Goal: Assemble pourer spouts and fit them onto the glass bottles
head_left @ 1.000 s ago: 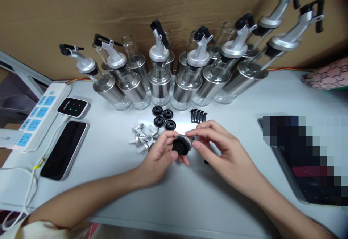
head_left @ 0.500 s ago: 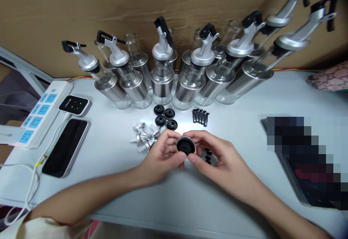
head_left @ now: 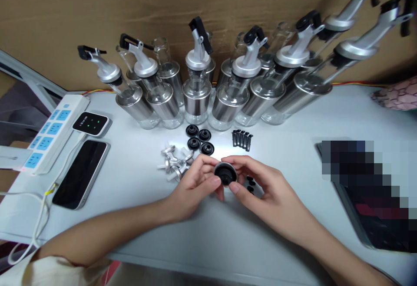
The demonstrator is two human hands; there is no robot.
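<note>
Between my two hands, above the front of the table, is a round pourer cap with a silver rim and a black stopper inside, its black side facing me. The fingers and thumb of my left hand close on its left edge. My right hand pinches its right edge. Just beyond lie several black ring-shaped stoppers and, to the right, a row of small black levers. Silver pourer heads lie in a heap behind my left hand. Small black pieces are partly hidden by my right hand.
Several glass oil bottles with steel bands stand along the cardboard wall, the front ones topped with pourers. At left are a phone, a small Wi-Fi device, a power strip and cables. A dark, partly blurred-out device lies at right.
The cap has tilted in my fingers, so its black inside shows more and the stopper's end points lower. Both hands keep their hold. The whole view has shifted slightly.
</note>
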